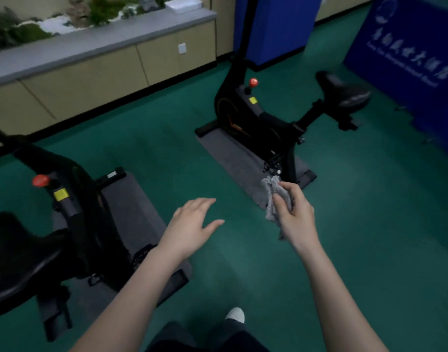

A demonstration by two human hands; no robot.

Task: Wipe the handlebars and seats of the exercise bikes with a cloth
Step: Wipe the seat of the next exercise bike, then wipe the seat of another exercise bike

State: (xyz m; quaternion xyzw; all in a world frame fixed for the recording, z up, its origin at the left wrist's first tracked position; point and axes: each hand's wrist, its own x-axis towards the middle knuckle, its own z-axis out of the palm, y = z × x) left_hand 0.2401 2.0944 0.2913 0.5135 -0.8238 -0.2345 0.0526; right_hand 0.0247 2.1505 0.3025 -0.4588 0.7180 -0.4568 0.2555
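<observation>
Two black exercise bikes stand on grey mats on a green floor. The near bike (73, 199) is at the left, its seat (17, 252) at the lower left edge; its handlebars are out of view. The far bike (258, 118) stands ahead, its black seat (344, 90) to the right and its handlebars cut off at the top. My right hand (295, 214) holds a crumpled grey cloth (272, 196) in the air between the bikes. My left hand (192, 224) hovers open, palm down, touching nothing.
A long beige cabinet (91, 69) with a grey top and plants runs along the back wall. A blue banner (405, 47) and a blue panel (276, 26) stand at the right. My white shoe (235, 315) shows at the bottom. Green floor (167, 138) lies between the bikes.
</observation>
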